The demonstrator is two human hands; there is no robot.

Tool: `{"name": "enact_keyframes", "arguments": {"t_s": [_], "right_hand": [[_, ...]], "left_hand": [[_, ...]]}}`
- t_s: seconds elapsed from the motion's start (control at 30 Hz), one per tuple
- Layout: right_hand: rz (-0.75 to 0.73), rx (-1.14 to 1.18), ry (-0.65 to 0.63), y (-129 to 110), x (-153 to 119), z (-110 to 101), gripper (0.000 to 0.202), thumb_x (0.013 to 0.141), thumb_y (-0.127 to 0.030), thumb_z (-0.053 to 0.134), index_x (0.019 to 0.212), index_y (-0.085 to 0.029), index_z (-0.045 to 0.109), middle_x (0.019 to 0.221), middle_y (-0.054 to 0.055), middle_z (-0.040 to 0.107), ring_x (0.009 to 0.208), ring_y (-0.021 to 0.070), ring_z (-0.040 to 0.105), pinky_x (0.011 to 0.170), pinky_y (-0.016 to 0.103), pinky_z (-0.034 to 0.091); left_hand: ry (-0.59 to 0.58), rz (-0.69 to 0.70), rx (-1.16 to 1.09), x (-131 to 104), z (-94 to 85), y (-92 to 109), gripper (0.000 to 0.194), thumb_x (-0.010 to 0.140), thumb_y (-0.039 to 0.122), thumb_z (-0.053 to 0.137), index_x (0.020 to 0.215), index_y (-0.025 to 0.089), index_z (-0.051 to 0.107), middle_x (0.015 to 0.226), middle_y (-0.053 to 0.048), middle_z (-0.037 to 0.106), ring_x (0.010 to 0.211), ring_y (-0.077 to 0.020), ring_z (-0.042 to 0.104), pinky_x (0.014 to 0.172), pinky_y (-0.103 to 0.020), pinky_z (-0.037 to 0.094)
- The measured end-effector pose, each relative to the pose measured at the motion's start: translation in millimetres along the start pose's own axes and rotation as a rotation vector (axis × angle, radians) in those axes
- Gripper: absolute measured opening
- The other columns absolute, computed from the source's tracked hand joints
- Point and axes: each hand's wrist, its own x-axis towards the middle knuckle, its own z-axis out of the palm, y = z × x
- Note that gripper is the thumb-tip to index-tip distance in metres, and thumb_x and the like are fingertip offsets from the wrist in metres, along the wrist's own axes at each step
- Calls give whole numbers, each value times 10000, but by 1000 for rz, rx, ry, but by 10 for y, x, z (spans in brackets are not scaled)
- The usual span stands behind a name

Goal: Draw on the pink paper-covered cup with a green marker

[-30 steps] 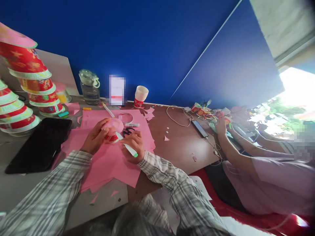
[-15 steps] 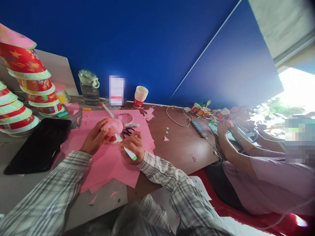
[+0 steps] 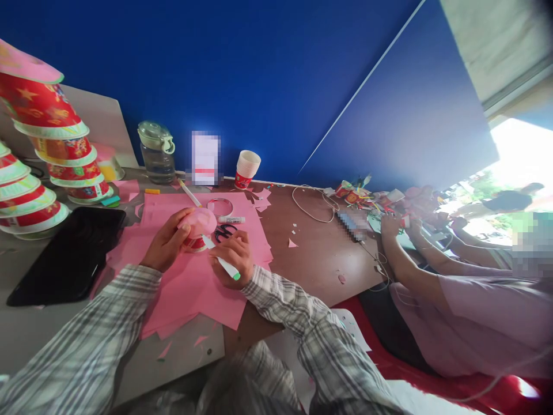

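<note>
My left hand [image 3: 170,238] is closed on a red paper cup [image 3: 193,245] with a round pink paper piece [image 3: 199,220] over its top. In my right hand [image 3: 234,257] is a white marker with a green end [image 3: 227,268], its tip touching or very close to the edge of the pink piece. Beneath both hands lie overlapping sheets of pink paper [image 3: 181,305]. Just beyond the cup are dark-handled scissors [image 3: 225,232], a glue stick [image 3: 232,219], a roll of clear tape [image 3: 220,207] and another white marker [image 3: 190,193].
Stacked red cups [image 3: 71,151] tower at the left beside a black tablet-like slab [image 3: 67,253]. A water jug [image 3: 156,153] and nested paper cups [image 3: 247,168] stand by the blue partition [image 3: 242,75]. Cables and a power strip [image 3: 349,225] lie to the right, near a co-worker's arms [image 3: 410,262].
The pink-topped cup has tilted very slightly in my left hand, with the marker held at its edge. At the far right, the co-worker's head has shifted a little right.
</note>
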Motion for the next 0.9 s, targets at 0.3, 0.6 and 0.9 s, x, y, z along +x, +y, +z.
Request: {"name": "enact_keyframes", "arguments": {"t_s": [0.3, 0.6, 0.9], "right_hand": [[17, -35, -37, 22, -14, 2, 156, 767, -199, 525, 916, -182, 567, 764, 0, 644, 675, 105, 582, 816, 340, 391], [13, -24, -25, 19, 0, -2, 136, 767, -202, 524, 895, -179, 567, 754, 4, 647, 658, 110, 590, 796, 342, 391], [14, -39, -57, 28, -25, 13, 113, 778, -214, 505, 857, -167, 569, 753, 17, 650, 672, 115, 597, 813, 350, 384]], "left_hand": [[5, -28, -49, -1, -3, 15, 491, 748, 428, 375, 1175, 193, 426, 1201, -78, 470, 991, -212, 458, 813, -384, 402], [23, -30, -95, -5, 19, 43, 513, 733, 450, 391, 1159, 167, 441, 1212, -94, 459, 1016, -223, 447, 808, -377, 413], [10, -39, -112, -7, 19, 40, 515, 738, 450, 388, 1164, 163, 431, 1209, -100, 456, 995, -219, 460, 794, -369, 421]]}}
